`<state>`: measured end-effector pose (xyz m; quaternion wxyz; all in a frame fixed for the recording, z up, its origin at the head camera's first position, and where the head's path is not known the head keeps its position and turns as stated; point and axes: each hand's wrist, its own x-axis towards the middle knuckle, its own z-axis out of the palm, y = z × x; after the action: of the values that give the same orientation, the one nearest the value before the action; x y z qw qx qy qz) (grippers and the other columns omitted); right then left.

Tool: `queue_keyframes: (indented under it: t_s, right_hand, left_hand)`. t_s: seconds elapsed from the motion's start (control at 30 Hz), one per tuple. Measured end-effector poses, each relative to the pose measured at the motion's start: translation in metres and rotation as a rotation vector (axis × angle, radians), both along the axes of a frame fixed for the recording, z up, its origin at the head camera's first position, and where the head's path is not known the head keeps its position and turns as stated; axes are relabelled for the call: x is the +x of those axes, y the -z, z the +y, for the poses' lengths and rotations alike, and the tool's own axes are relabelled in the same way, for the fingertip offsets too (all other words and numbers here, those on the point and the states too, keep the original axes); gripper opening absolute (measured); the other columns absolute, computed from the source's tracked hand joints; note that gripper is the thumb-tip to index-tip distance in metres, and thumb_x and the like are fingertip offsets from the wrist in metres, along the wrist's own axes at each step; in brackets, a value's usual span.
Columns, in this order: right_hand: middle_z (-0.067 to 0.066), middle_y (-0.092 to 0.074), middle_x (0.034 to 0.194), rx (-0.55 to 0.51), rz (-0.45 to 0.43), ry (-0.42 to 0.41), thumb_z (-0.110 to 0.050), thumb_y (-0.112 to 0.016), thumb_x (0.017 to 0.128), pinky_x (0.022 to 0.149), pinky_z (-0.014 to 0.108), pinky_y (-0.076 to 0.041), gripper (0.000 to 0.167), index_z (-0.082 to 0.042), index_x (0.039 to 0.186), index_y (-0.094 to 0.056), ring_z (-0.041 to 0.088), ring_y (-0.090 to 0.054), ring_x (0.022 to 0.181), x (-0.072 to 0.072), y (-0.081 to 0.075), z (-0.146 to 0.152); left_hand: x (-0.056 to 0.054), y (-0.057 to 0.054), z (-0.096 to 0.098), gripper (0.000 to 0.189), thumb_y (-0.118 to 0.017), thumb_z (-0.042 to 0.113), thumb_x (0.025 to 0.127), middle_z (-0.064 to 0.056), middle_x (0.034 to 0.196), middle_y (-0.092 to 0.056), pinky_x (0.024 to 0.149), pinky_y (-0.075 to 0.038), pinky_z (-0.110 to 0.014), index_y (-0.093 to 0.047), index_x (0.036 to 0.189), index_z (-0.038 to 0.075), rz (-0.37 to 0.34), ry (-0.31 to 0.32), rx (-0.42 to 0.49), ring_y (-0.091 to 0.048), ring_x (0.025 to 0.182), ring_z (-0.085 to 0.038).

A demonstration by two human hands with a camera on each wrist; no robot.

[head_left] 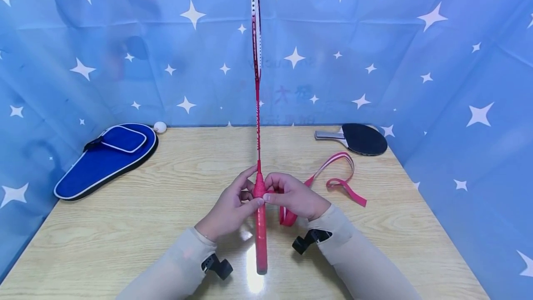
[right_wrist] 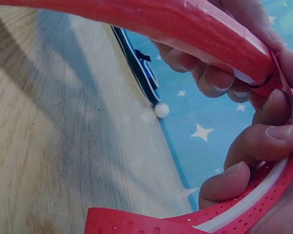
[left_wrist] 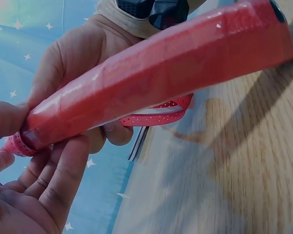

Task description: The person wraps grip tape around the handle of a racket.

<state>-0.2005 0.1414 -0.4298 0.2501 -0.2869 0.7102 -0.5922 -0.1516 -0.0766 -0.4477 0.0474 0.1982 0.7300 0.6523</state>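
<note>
A badminton racket (head_left: 258,119) stands head-up between the hands, its red handle (head_left: 261,244) toward the person. My left hand (head_left: 229,209) holds the handle's upper end between thumb and fingers. From the other side, my right hand (head_left: 296,196) pinches red perforated grip tape (right_wrist: 263,202) against that same end. In the right wrist view the tape runs across the curled fingers, a white strip along its inner face. A turn of tape (left_wrist: 20,145) circles the handle's top in the left wrist view. The tape's loose length (head_left: 356,198) curls on the table to the right.
A blue paddle case (head_left: 104,161) lies at the table's back left, a white ball (head_left: 160,127) beside its tip. At the back right is a black table tennis paddle (head_left: 364,139). A blue star-patterned curtain (head_left: 191,50) closes off the wooden table (head_left: 125,244) behind and at the sides.
</note>
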Motion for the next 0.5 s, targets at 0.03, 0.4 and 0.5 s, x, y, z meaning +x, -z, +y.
queue_keyframes:
  t_s: [0.03,0.4,0.5]
  right_hand:
    - [0.013,-0.067,0.099,0.003,-0.002,0.000,-0.007,-0.067,0.101,0.087,0.033,-0.056,0.012,-0.002,0.112,-0.066,0.060,-0.056,0.104,-0.0004,0.0000,0.0004]
    - [0.011,-0.068,0.098,0.010,0.004,-0.005,-0.006,-0.067,0.101,0.089,0.031,-0.057,0.014,0.000,0.113,-0.063,0.035,-0.066,0.097,-0.0039,0.0014,0.0015]
    - [0.010,-0.067,0.096,0.009,0.005,-0.001,-0.006,-0.066,0.101,0.087,0.030,-0.057,0.014,0.001,0.113,-0.063,0.034,-0.066,0.095,-0.0038,0.0014,0.0007]
  left_hand:
    - [0.0002,-0.0005,0.0000,0.080,-0.068,0.000,0.098,-0.015,0.110,-0.058,0.075,-0.062,-0.025,-0.031,0.166,0.019,0.000,-0.005,0.001,-0.064,0.088,-0.023]
    - [0.0016,-0.0025,0.0015,0.078,-0.060,-0.008,0.096,-0.018,0.112,-0.059,0.078,-0.063,-0.027,-0.032,0.165,0.014,-0.058,-0.023,0.088,-0.066,0.088,-0.022]
    - [0.0014,-0.0020,0.0017,0.077,-0.060,-0.008,0.096,-0.018,0.111,-0.060,0.078,-0.063,-0.027,-0.032,0.165,0.014,-0.046,-0.023,0.082,-0.067,0.088,-0.022]
